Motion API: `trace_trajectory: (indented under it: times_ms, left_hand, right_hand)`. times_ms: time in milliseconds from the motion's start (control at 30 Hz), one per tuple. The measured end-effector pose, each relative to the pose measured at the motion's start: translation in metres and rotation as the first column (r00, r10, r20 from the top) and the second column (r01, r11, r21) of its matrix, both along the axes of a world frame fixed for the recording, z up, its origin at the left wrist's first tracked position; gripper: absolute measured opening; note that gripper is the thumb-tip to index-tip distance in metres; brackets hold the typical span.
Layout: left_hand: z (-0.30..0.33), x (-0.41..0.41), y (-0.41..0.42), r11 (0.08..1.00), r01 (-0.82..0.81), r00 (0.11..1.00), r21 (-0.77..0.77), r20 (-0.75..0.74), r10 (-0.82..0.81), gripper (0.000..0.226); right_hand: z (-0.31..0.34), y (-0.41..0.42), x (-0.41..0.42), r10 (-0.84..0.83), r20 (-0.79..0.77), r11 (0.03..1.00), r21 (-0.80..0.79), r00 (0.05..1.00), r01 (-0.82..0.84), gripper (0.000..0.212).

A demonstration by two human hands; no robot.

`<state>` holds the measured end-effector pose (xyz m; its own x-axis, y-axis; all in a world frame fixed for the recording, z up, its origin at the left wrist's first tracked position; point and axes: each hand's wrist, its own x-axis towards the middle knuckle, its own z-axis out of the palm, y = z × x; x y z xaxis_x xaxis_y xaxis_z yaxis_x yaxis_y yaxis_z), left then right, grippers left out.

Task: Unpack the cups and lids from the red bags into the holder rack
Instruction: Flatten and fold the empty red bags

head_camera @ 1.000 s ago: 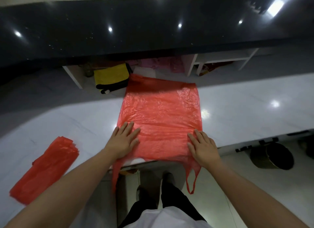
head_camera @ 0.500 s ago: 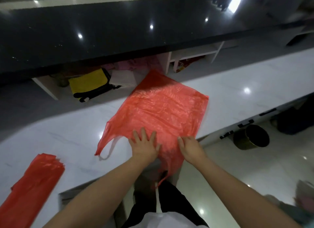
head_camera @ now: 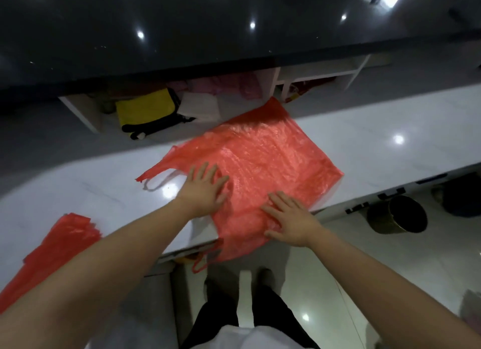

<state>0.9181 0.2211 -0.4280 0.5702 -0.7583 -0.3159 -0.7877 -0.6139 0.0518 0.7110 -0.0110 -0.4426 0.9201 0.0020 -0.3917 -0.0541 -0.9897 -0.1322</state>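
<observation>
— Well, head view first: what lies on the counter (head_camera: 390, 130)?
— One red bag (head_camera: 263, 166), spread flat and turned cornerwise on the white top. Its near corner overhangs the front edge, with a handle loop dangling below; the other handle trails out to the left on the surface.
— And the hands?
— Both flat on the plastic, grasping nothing. Left hand (head_camera: 204, 190): fingers straight and spread, palm down at the bag's left side. Right hand (head_camera: 289, 221): fingers straight, palm down on the near corner, at the counter's edge.
— Anything else red?
— A folded stack (head_camera: 59, 239) of red bags at the far left of the same top, well apart from the spread one, partly behind the left forearm.
— Beyond the counter?
— A dark upper ledge (head_camera: 182, 23); beneath it, white shelving with a yellow bag (head_camera: 144, 109). At right, on the floor, a dark round bin (head_camera: 400, 216).
</observation>
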Motion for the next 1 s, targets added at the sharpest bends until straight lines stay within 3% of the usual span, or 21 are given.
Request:
trace_trajectory:
  times_ms: [167, 367, 567, 767, 1000]
  left_hand:
    - [-0.006, -0.099, -0.006, 0.993, 0.055, 0.998, -0.102, -0.003, -0.055, 0.067]
    - [-0.019, -0.167, 0.005, 0.994, 0.014, 0.999, -0.108, 0.049, -0.009, 0.074]
    - [-0.01, -0.177, 0.014, 0.985, -0.168, 0.982, -0.044, 0.08, 0.171, 0.09]
    - [0.004, -0.163, 0.026, 0.943, -0.333, 0.939, 0.009, 0.097, 0.33, 0.088]
    - [0.003, -0.143, 0.068, 0.954, -0.299, 0.94, -0.029, 0.163, 0.3, 0.063]
  right_hand:
    - [-0.007, -0.008, -0.007, 0.199, -0.113, 0.973, -0.1, 0.974, -0.21, 0.107]
    - [-0.011, -0.011, -0.006, 0.179, -0.027, 0.975, -0.13, 0.983, -0.181, 0.078]
    - [-0.007, 0.014, 0.019, 0.157, -0.009, 0.988, 0.0, 0.988, -0.157, 0.072]
    - [-0.001, 0.053, 0.044, 0.115, 0.03, 0.99, 0.076, 0.993, -0.117, 0.068]
    - [-0.005, 0.007, 0.022, 0.23, 0.005, 0.971, -0.07, 0.973, -0.229, 0.091]
